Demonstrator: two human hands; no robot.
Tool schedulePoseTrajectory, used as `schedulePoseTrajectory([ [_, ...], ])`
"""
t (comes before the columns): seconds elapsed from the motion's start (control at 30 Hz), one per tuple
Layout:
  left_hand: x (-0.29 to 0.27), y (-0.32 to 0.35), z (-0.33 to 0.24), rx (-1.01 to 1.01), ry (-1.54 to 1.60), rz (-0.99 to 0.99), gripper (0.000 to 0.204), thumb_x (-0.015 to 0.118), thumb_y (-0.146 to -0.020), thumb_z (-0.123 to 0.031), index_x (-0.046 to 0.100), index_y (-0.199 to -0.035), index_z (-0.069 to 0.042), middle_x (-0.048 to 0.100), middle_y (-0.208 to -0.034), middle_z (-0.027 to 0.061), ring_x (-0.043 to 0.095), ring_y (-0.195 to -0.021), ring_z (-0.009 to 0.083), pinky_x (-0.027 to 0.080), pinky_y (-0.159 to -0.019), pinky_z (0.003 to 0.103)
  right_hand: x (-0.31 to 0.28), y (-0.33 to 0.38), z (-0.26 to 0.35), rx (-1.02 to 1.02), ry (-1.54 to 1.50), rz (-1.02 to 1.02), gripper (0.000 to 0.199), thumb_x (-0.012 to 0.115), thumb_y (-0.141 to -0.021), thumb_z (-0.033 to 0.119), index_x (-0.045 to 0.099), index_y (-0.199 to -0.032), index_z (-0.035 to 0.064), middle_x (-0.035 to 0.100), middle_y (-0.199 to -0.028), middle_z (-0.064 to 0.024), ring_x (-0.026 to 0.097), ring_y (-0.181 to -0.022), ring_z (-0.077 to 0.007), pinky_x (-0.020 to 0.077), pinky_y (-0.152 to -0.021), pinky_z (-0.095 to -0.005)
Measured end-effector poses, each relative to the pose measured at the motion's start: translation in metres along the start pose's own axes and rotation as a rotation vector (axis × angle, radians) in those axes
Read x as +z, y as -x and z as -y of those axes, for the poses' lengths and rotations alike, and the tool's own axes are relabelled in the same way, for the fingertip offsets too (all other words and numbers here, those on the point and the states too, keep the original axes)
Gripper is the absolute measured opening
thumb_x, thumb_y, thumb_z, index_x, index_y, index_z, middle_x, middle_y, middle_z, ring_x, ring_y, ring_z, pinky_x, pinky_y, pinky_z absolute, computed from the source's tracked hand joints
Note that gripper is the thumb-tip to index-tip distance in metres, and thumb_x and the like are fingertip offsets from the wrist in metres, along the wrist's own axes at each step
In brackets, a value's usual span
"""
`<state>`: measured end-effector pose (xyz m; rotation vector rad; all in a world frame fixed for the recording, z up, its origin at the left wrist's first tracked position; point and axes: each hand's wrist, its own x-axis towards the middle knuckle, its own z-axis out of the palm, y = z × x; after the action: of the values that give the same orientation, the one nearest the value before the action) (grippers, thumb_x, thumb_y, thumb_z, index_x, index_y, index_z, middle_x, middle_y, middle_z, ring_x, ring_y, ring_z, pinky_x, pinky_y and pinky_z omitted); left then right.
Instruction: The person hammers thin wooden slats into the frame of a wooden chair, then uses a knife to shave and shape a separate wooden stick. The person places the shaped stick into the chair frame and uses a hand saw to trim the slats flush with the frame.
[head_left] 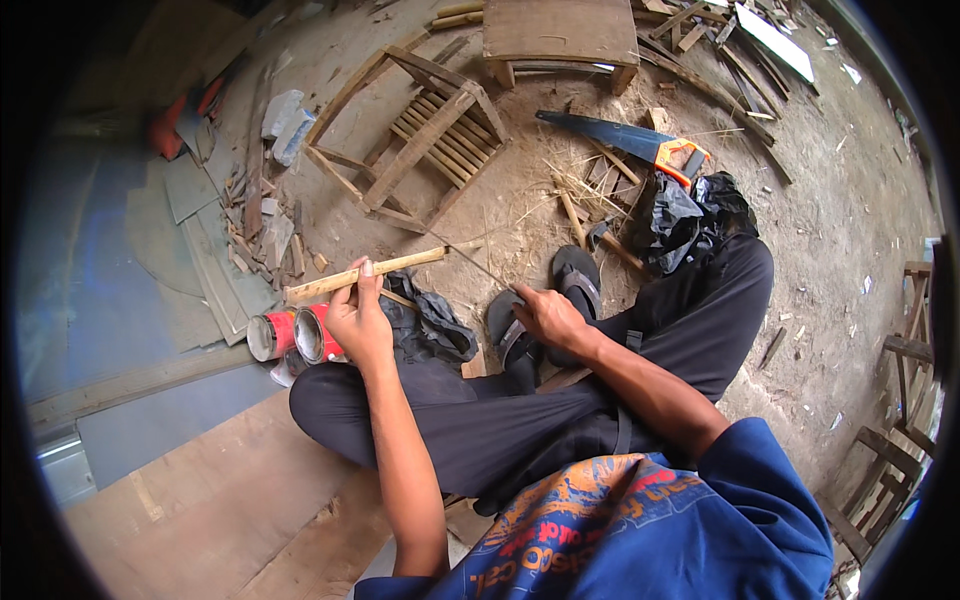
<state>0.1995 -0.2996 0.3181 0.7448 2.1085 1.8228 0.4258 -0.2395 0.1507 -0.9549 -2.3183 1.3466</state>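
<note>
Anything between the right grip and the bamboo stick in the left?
Nothing visible is in the way; only the thin tool in the right grip spans the gap, reaching the right end of the bamboo stick. Contact is unclear.

I see the person's left hand [358, 308] pinching a slim pale-yellow wooden stick [368, 274] between thumb and fingers, roughly level, its right end pointing away from the hand. The right hand [548, 318] grips a thin dark metal blade [484, 266] that angles far and left to the stick's right end; from here I can't tell whether they touch. Far beyond, I make out an open brown wooden frame [420, 150] tilted on the dirt floor, with a row of pale round slats. Right of it lies a handsaw with a blue blade and orange handle [608, 135], just beyond a crumpled black plastic bag [672, 222]. Two red cylindrical tins [320, 343] lie near the left knee.
</note>
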Motion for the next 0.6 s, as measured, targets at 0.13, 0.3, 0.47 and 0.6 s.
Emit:
schedulePoseTrajectory([
  [0.13, 0.007, 0.002, -0.002, -0.002, 0.000, 0.011, 0.025, 0.067, -0.095, -0.010, 0.067, -0.110, 0.010, 0.069, -0.102, 0.0099, 0.066, -0.091, 0.0129, 0.059, -0.081, 0.026, 0.004, 0.002, 0.009, -0.039, -0.008, -0.079, 0.038, 0.060, -0.092, 0.022, 0.053, -0.125, 0.0033, 0.067, -0.081, -0.0282, 0.066, -0.078, -0.0453, 0.0535, -0.072, -0.0535],
  [0.3, 0.006, 0.003, 0.002, -0.014, 0.014, -0.023, 0.024, 0.066, -0.096, -0.011, 0.068, -0.109, 0.008, 0.068, -0.102, 0.0096, 0.066, -0.092, 0.0131, 0.060, -0.081, 0.028, 0.001, -0.006, -0.008, 0.004, -0.057, -0.017, 0.034, 0.061, -0.091, 0.020, 0.057, -0.120, 0.0031, 0.065, -0.075, -0.0270, 0.065, -0.074, -0.0460, 0.0528, -0.067, -0.0545],
  [0.47, 0.004, 0.002, -0.003, -0.003, 0.020, -0.028, 0.025, 0.067, -0.096, -0.013, 0.068, -0.109, 0.008, 0.068, -0.100, 0.0087, 0.066, -0.092, 0.0135, 0.060, -0.081, 0.028, 0.010, -0.008, -0.017, 0.054, -0.015, 0.010, 0.038, 0.062, -0.090, 0.020, 0.056, -0.124, 0.0034, 0.066, -0.077, -0.0266, 0.065, -0.078, -0.0462, 0.0528, -0.070, -0.0535],
  [0.6, 0.011, 0.004, -0.001, 0.005, 0.058, 0.032, 0.024, 0.067, -0.095, -0.011, 0.068, -0.110, 0.008, 0.068, -0.104, 0.0087, 0.066, -0.091, 0.0131, 0.059, -0.083, 0.026, 0.007, -0.009, -0.020, 0.051, -0.066, -0.015, 0.039, 0.063, -0.090, 0.019, 0.056, -0.124, 0.0025, 0.065, -0.077, -0.0272, 0.065, -0.078, -0.0457, 0.0523, -0.071, -0.0525],
])
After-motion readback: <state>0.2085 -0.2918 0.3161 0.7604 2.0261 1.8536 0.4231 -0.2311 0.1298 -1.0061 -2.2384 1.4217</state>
